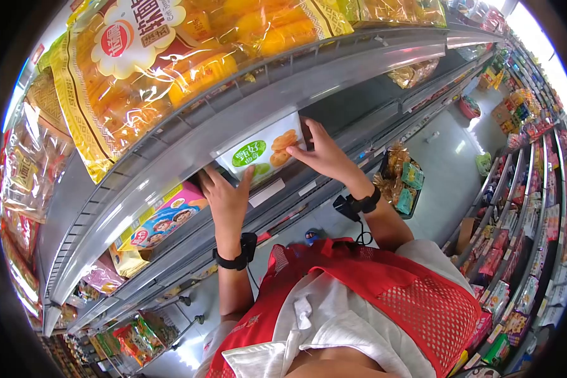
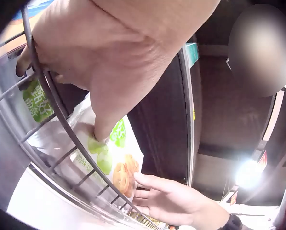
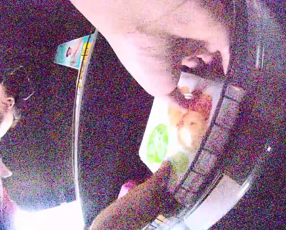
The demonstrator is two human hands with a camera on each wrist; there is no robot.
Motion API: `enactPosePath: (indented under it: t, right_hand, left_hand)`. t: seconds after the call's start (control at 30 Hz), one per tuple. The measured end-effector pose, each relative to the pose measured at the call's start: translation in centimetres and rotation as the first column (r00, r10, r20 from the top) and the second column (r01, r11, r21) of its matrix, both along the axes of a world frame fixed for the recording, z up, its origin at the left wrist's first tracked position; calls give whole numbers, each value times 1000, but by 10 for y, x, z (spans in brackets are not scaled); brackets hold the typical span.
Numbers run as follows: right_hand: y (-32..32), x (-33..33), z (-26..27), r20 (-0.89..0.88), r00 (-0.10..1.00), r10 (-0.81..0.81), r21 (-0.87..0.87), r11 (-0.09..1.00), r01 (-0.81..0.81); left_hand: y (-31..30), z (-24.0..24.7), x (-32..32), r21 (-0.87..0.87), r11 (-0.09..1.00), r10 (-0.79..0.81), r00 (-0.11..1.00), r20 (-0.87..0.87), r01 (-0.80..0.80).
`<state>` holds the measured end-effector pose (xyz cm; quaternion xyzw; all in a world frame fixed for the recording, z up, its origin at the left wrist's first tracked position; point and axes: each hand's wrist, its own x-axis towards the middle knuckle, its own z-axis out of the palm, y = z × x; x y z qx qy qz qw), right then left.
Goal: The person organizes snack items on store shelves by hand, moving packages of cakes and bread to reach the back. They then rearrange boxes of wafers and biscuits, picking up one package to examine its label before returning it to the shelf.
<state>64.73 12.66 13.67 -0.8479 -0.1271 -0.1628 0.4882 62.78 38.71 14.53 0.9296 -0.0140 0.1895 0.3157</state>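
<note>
Right under the camera is your red mesh vest [image 1: 422, 302], and both arms reach up from it to a wire shelf [image 2: 42, 201].

Your left hand [image 1: 227, 195] is clamped on the lower left corner of the snack bag [image 1: 261, 151]. The left wrist view shows its thumb [image 2: 102, 129] pressed on the printed face and the other fingers tucked behind, beside the wire rail. Your right hand [image 1: 324, 154] is spread, with the fingers lying fairly straight along the bag's right edge. It presses the bag rather than grips it.

The bag is white with a green label and pictured golden biscuits. It stands tilted at the front edge of the shelf, facing you.

To do this well, I would let the left hand steer the corner while the flat right hand guides the bag evenly. Watch that the film does not snag on the wire. The contents probably break easily, so press lightly and on the seams, not the middle. Bring the bag upright with the label square to the front edge.

A pink package [image 1: 167, 217] lies further left along the shelf front, so give it room. Above are large yellow cake bags [image 1: 138, 69]. Beyond your right wrist a floor basket [image 1: 400, 183] stands in the aisle, with the opposite shelves [image 1: 535, 157] behind it.
</note>
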Motion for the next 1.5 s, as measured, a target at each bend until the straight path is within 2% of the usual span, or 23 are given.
enactPosePath:
  t: [0.03, 0.07, 0.13, 0.17, 0.27, 0.47, 0.5, 0.6, 0.63, 0.73, 0.87, 1.0, 1.17, 1.27, 1.43, 1.5]
  right_hand:
    - [-3, 5, 1, -10, 999, 40, 17, 999, -40]
    - [-6, 11, 3, -86, 987, 133, 151, 981, -120]
    - [-8, 22, 19, -186, 922, 341, 425, 873, -237]
    - [-12, 23, 32, -281, 899, 337, 385, 897, -216]
    - [-11, 32, 50, -329, 855, 401, 387, 883, -265]
    - [2, 56, 52, -346, 745, 571, 385, 810, -442]
    - [3, 60, 54, -375, 723, 580, 400, 805, -438]
    - [4, 71, 55, -438, 677, 592, 423, 800, -426]
    - [5, 77, 50, -443, 677, 587, 416, 804, -425]
    - [8, 83, 42, -424, 676, 602, 464, 786, -409]
    - [8, 70, 51, -434, 678, 593, 485, 788, -379]
    - [4, 54, 51, -339, 818, 464, 356, 869, -345]
    - [-13, 39, 44, -329, 812, 482, 412, 847, -336]
    - [-24, 29, 44, -322, 831, 453, 404, 860, -312]
    - [-44, 27, 38, -260, 851, 457, 436, 842, -318]
    - [-49, 34, 31, -223, 869, 442, 432, 844, -318]
  left_hand:
    - [2, -1, 0, 14, 1000, -7, 1000, -15, 7]
    - [3, -1, 0, 28, 1000, -12, 1000, -29, 13]
    - [3, 1, 1, -25, 999, -46, 997, -65, 45]
    - [3, 3, 3, -52, 997, -61, 995, -80, 57]
    - [7, 5, 6, -68, 991, -118, 990, -72, 113]
    - [10, 15, 13, -198, 961, -229, 957, -179, 193]
    - [10, 12, 13, -223, 954, -234, 961, -148, 199]
    - [12, 9, 16, -121, 963, -250, 964, -89, 239]
    - [8, 13, 12, -144, 965, -228, 972, -63, 218]
    - [8, 20, 10, -246, 931, -296, 952, -81, 269]
    - [11, 19, 11, -230, 925, -327, 942, -79, 301]
    - [12, 19, 14, -274, 892, -396, 914, -92, 359]
    - [4, 10, 24, -291, 844, -489, 869, -76, 449]
    - [-13, 17, 27, -216, 826, -545, 836, -67, 521]
    - [-41, 20, 33, -415, 769, -549, 835, -38, 487]
    - [-46, 26, 36, -476, 759, -543, 836, -86, 444]
